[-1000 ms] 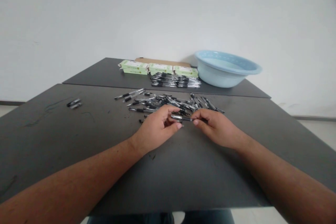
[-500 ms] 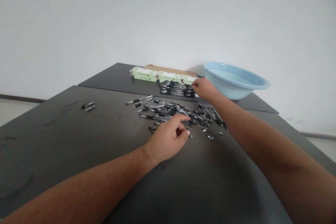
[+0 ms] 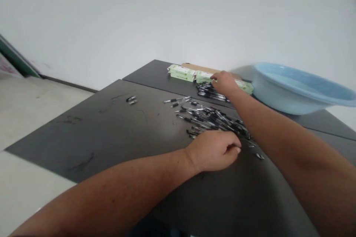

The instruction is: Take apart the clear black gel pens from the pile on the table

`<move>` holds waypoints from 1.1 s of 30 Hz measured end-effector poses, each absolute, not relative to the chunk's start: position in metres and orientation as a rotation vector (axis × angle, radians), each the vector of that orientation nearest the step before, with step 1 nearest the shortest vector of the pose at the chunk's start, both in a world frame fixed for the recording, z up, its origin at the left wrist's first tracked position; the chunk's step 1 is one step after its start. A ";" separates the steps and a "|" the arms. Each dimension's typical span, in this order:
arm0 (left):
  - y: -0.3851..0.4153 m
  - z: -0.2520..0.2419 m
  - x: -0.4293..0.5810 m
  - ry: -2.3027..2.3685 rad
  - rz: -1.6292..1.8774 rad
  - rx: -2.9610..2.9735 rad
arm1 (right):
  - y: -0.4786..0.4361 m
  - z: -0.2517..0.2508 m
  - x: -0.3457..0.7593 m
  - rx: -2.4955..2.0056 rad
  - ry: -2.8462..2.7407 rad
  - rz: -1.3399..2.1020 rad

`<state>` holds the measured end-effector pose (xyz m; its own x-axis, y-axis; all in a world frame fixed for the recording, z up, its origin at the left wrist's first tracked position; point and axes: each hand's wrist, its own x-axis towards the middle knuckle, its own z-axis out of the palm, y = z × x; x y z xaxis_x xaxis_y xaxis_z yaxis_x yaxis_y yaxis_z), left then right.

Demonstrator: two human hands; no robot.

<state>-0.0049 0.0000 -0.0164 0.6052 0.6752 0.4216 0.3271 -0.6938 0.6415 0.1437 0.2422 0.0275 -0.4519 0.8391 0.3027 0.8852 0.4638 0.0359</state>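
A loose heap of black-and-clear pens (image 3: 213, 116) is spread over the dark table. My left hand (image 3: 218, 150) is at the heap's near edge, with fingers curled and thumb against the forefinger. Whatever it may pinch is hidden. Farther back, my right hand (image 3: 224, 82) is over a neater row of pens (image 3: 207, 89), its fingers bent and drawn together. I cannot make out anything between them. Right behind that row stand green-and-white boxes (image 3: 181, 73), one partly covered by my right hand.
A large light-blue basin (image 3: 294, 94) stands at the back right. Two short dark-and-clear pieces (image 3: 131, 100) lie apart on the left of the table (image 3: 111, 133). Small clear bits (image 3: 259, 156) lie near my right forearm. A flat brown board (image 3: 201, 68) is behind the boxes.
The view has turned left, so everything appears farther right. My left hand's thumb and forefinger have come together. My right hand has moved left across the row of pens, towards the boxes.
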 end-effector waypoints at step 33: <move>0.092 0.001 -0.301 2.575 0.567 1.914 | 0.016 -0.020 0.356 -1.659 -2.153 -0.185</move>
